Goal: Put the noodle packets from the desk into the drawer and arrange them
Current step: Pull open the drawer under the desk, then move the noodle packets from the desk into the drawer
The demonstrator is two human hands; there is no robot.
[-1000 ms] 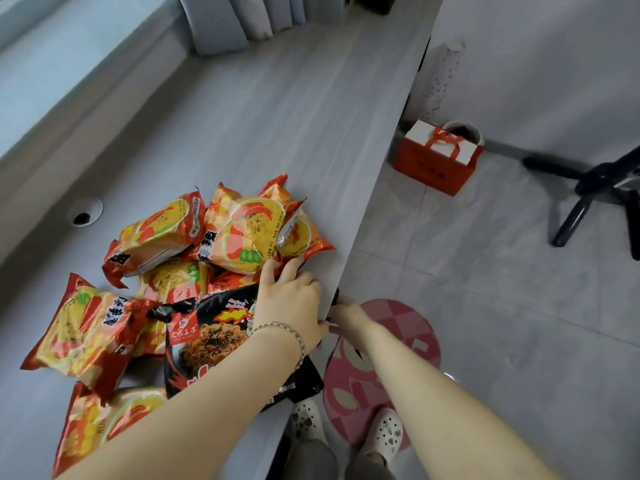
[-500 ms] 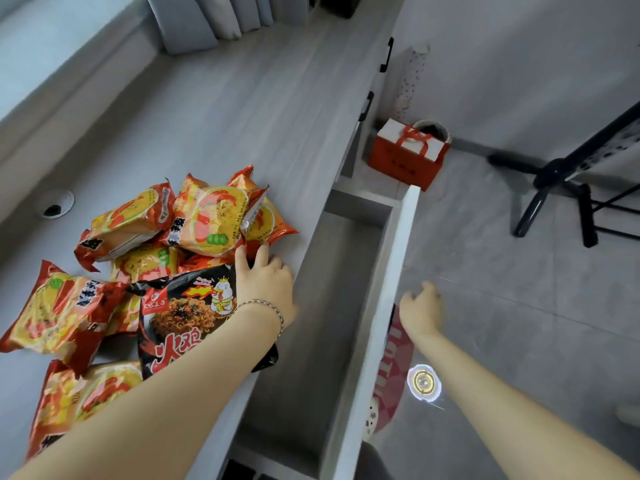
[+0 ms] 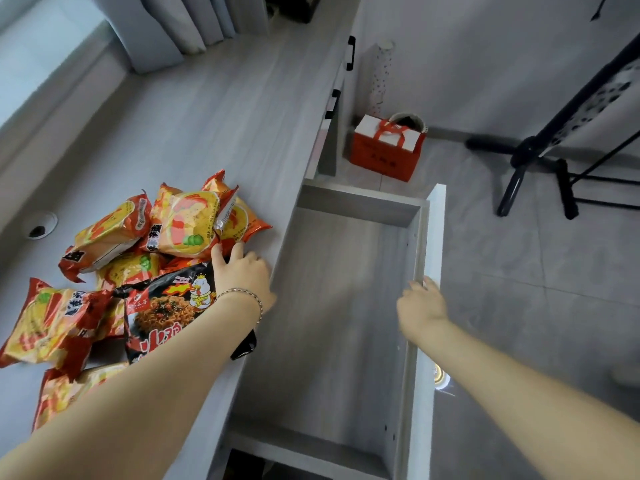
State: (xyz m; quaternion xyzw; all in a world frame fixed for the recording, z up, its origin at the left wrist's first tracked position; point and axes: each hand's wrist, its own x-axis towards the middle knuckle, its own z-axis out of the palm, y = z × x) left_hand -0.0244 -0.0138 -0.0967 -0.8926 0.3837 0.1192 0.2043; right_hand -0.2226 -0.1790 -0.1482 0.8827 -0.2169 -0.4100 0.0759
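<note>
Now, from the head camera, the drawer [image 3: 349, 306] stands pulled far out beside the desk [image 3: 221, 126], where a second ago it was shut and half a second ago only partly open. It looks bare inside. The right hand [image 3: 420, 306] rests on the drawer's front panel, fingers curled over the top edge (whether it truly grips I cannot tell). The left hand [image 3: 242, 271] lies open-palmed on the black packet [image 3: 166, 306] at the desk edge, fingertips touching the orange packets [image 3: 187, 223], grasping nothing. All packets remain on the desk, so loading can begin
</note>
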